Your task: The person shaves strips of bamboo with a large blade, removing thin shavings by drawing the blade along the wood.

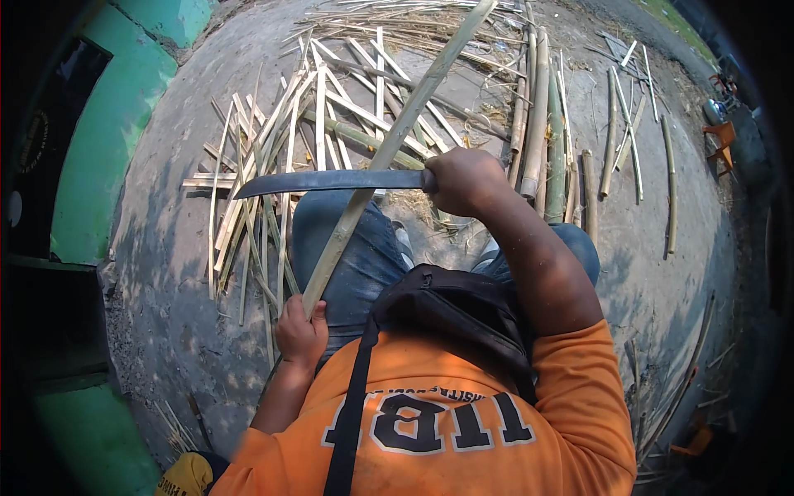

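My right hand (470, 182) is closed around the handle of a machete (331, 181), whose long dark blade points left. Its blade lies across a long split bamboo strip (397, 132), apparently against it. Down by my left thigh, my left hand (301, 332) grips the lower end of that strip. From there the strip slants up and to the right, past my knees, toward the top of the view. My fingers hide its lowest end and the machete's handle.
A heap of split bamboo strips (248, 182) lies ahead and to the left. Thick bamboo poles (536, 116) lie ahead on the right, with thinner poles (670, 186) farther right. A green wall (107, 149) stands left. An orange chair (721, 145) is far right.
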Demonstrator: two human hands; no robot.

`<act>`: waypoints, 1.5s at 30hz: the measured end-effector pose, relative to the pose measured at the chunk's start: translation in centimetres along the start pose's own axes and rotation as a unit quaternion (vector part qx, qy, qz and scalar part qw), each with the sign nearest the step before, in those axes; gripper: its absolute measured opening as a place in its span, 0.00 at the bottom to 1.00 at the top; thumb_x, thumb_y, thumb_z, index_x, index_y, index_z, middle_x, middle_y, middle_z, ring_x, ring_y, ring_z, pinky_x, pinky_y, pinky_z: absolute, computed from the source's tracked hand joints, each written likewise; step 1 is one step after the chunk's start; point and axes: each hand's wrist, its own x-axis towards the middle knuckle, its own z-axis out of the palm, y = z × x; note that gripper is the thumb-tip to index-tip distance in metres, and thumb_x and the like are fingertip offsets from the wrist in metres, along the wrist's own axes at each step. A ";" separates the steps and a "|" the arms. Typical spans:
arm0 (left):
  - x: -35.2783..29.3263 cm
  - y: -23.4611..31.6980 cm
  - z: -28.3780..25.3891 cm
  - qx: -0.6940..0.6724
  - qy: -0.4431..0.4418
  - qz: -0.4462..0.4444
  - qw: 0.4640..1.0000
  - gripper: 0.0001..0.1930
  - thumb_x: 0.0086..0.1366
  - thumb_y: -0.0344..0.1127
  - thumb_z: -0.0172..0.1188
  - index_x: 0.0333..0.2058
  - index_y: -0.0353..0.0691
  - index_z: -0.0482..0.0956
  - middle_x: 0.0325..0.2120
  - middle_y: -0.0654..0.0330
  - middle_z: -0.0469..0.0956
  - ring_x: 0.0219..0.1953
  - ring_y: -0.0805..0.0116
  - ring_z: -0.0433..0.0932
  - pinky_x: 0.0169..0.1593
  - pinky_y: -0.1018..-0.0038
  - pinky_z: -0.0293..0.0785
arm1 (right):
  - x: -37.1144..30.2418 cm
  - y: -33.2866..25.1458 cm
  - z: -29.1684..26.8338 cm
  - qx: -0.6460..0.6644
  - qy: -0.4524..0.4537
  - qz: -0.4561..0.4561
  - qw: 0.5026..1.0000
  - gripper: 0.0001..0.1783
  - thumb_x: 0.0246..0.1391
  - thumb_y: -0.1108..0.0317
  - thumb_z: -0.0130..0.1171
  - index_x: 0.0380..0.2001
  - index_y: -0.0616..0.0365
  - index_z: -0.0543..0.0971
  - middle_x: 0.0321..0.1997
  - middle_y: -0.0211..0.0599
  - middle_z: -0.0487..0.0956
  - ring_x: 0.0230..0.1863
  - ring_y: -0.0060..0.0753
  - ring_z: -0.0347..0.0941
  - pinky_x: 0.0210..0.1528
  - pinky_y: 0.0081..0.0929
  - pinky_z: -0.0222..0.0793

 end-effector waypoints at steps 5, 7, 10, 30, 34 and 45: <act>0.7 0.5 -0.6 0.024 0.015 0.029 0.999 0.26 0.73 0.57 0.56 0.45 0.34 0.75 0.35 0.45 0.80 0.37 0.36 0.80 0.38 0.48 0.76 | 2.0 2.6 1.3 0.006 -0.016 -0.014 1.000 0.13 0.56 0.61 0.58 0.41 0.43 0.87 0.40 0.38 0.87 0.45 0.47 0.85 0.46 0.49 0.81; 0.6 0.4 -0.6 0.027 0.009 0.017 0.999 0.26 0.73 0.57 0.56 0.45 0.35 0.75 0.35 0.45 0.80 0.37 0.36 0.80 0.38 0.48 0.76 | 2.1 1.9 1.3 -0.002 -0.022 0.020 1.000 0.13 0.57 0.61 0.57 0.42 0.44 0.87 0.40 0.39 0.87 0.45 0.47 0.85 0.48 0.46 0.81; 0.0 0.1 -0.3 0.022 0.002 0.000 1.000 0.26 0.73 0.57 0.57 0.46 0.35 0.75 0.36 0.45 0.80 0.37 0.35 0.81 0.38 0.48 0.77 | 1.8 1.3 1.0 0.018 -0.005 -0.001 1.000 0.13 0.57 0.61 0.58 0.42 0.44 0.87 0.41 0.40 0.87 0.46 0.47 0.85 0.48 0.45 0.81; 0.0 0.6 -0.4 0.001 -0.018 -0.025 1.000 0.23 0.73 0.51 0.59 0.49 0.32 0.75 0.37 0.39 0.80 0.41 0.31 0.79 0.42 0.45 0.74 | 0.2 -2.5 2.0 -0.018 0.006 -0.095 0.995 0.11 0.54 0.61 0.59 0.36 0.47 0.87 0.37 0.41 0.87 0.42 0.47 0.86 0.46 0.45 0.82; 0.2 0.6 -0.3 -0.004 0.001 0.001 1.000 0.24 0.74 0.51 0.58 0.48 0.32 0.74 0.37 0.39 0.80 0.40 0.30 0.79 0.41 0.45 0.74 | 1.1 -1.2 2.5 -0.013 0.062 -0.063 0.996 0.12 0.57 0.57 0.57 0.36 0.47 0.87 0.36 0.40 0.87 0.41 0.48 0.86 0.43 0.48 0.81; 0.2 0.9 -0.4 0.000 -0.017 -0.015 1.000 0.25 0.74 0.54 0.56 0.49 0.33 0.74 0.36 0.43 0.80 0.37 0.33 0.80 0.39 0.47 0.76 | 0.0 -3.5 2.0 -0.027 0.002 -0.093 0.995 0.11 0.58 0.59 0.58 0.37 0.46 0.87 0.37 0.39 0.87 0.42 0.47 0.86 0.43 0.48 0.81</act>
